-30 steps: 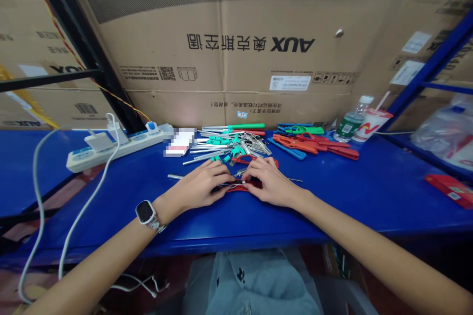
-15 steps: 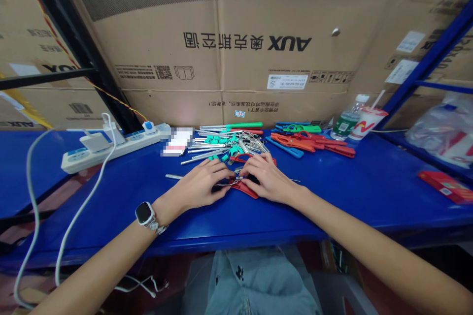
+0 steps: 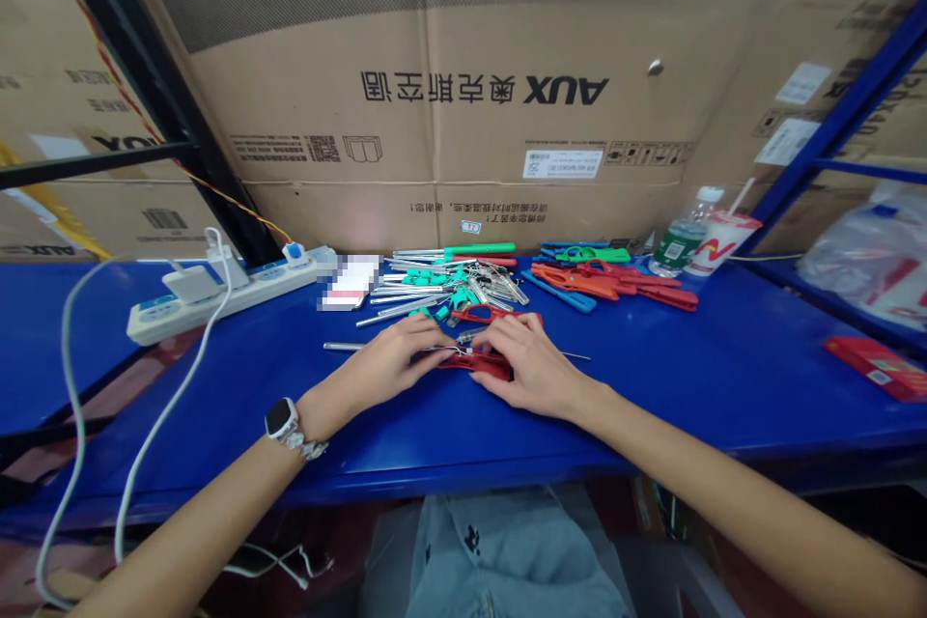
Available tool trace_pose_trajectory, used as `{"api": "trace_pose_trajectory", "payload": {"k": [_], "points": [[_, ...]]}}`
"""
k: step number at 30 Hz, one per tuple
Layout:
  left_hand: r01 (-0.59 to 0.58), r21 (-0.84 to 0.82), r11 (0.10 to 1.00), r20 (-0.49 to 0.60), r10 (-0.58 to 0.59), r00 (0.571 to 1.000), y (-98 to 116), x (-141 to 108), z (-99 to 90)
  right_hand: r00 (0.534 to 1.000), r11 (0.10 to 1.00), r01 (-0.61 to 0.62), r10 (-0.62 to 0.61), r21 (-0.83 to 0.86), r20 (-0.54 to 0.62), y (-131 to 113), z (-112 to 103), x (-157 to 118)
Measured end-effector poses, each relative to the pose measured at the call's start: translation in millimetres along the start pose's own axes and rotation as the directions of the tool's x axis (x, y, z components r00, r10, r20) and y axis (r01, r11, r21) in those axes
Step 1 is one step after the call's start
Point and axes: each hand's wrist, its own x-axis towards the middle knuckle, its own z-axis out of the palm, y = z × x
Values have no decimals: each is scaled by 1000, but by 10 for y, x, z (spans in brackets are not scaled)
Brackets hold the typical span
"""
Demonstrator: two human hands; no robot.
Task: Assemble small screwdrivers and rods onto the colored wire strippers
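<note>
My left hand [image 3: 395, 357] is closed on a thin wire at the middle of the blue table, with its fingertips at the left end of a red plastic shell [image 3: 478, 364]. From the right, my right hand [image 3: 532, 367] grips that shell, its fingertips close to the small metal part and wire lying over it. Just behind my fingers lies another red piece [image 3: 482, 313]. A silver rod [image 3: 342, 346] pokes out to the left of my left hand, and a thin rod [image 3: 577, 356] shows beyond my right hand.
Behind my hands lies a pile of silver rods and teal parts [image 3: 435, 285]. Orange and red shells [image 3: 612, 282] lie right of it, near a bottle [image 3: 679, 237] and a cup [image 3: 722, 239]. A power strip [image 3: 236, 294] with white cables stands left; a red box [image 3: 880, 367] lies right.
The red shell has turned flatter and shifted slightly left between my hands. My right hand has moved down and now grips the shell. The left fingertips have drawn slightly left.
</note>
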Motion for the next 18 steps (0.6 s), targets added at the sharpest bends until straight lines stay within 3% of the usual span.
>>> {"api": "trace_pose_trajectory", "payload": {"k": [3,8,14,18], "points": [[61,-53,997,32,-59,998,-10,27,-15,996,995,59,-54,-80,67,60,-24,-14],[108,-2,994,129,-107,986,-33,152,5,988,990,108,-96,-92,123,146,-76,11],[87,91,992,118,-98,988,-113,187,116,996,995,90,-91,-39,-2,76,-68,20],[124,184,975,105,-145,984,-132,153,190,989,982,147,-147,-122,11,44,21,83]]}}
